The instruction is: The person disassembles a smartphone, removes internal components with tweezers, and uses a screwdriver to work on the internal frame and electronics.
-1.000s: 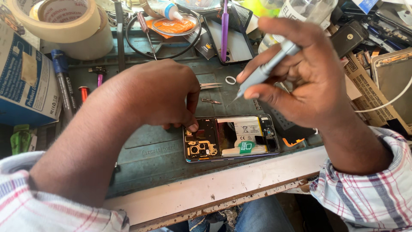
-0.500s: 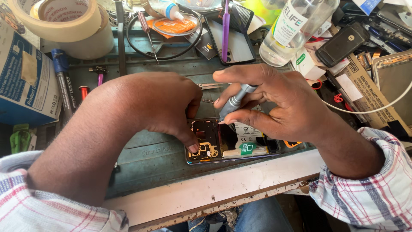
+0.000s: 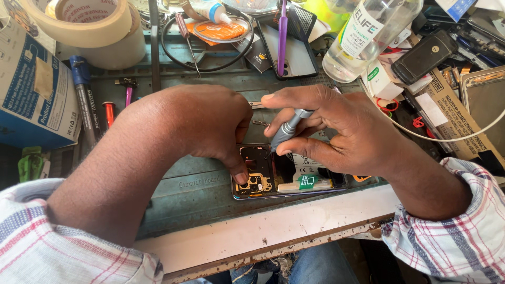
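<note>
Head view, only one: landmark is the opened dark smartphone with its back cover off (image 3: 294,176), lying flat on the grey-green work mat (image 3: 194,184), near the bench's white front edge, long axis running left-right across the person. Left hand (image 3: 210,126) comes in from the left, curled loosely, one fingertip pressed down on the phone's left end by the gold-coloured camera parts; it pins the phone, holds nothing. Right hand (image 3: 336,131) sits above the phone's middle, pinching a slim grey metal precision screwdriver (image 3: 286,129) between thumb and fingers, index laid over the top end. Driver shaft slants down and left, tip over the phone's upper left board area, between the two hands; contact with a screw I cannot tell. Both hands are on top of the phone, so the work point lies straight below them, right hand nearer the tip, left nearer the phone's end. Count: one phone open on the mat, one driver in hand, two hands. Behind the phone: one clear plastic bottle with a white label (image 3: 368,37), two stacked rolls of beige masking tape (image 3: 89,26) at far left, one purple-handled tool (image 3: 282,31) lying on a dark phone back cover. Left of the phone: one blue cardboard box (image 3: 31,94).
</note>
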